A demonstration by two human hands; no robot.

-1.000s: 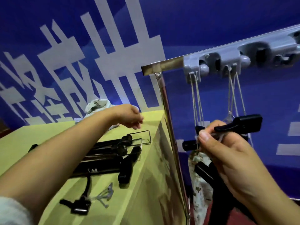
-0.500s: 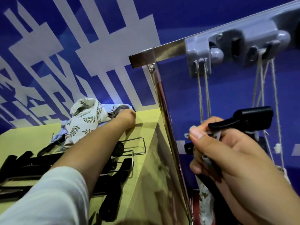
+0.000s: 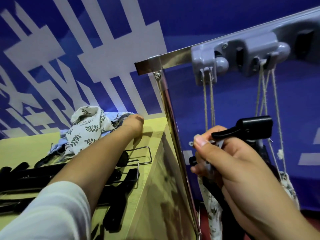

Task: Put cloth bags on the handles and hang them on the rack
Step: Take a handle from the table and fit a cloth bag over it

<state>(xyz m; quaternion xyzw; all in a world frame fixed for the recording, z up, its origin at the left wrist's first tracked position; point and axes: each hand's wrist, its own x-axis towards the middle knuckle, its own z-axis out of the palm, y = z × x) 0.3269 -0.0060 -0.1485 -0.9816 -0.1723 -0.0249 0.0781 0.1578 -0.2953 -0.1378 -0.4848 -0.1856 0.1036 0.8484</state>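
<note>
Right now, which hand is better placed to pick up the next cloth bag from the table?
Left. The left hand already rests at the leaf-print cloth bag on the yellow table. The right hand is off beside the rack, its grip busy with a black handle.

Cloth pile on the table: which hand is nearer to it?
Left. The left hand reaches into the cloth pile at its right edge; the right hand is off beside the rack, gripping a black handle.
</note>
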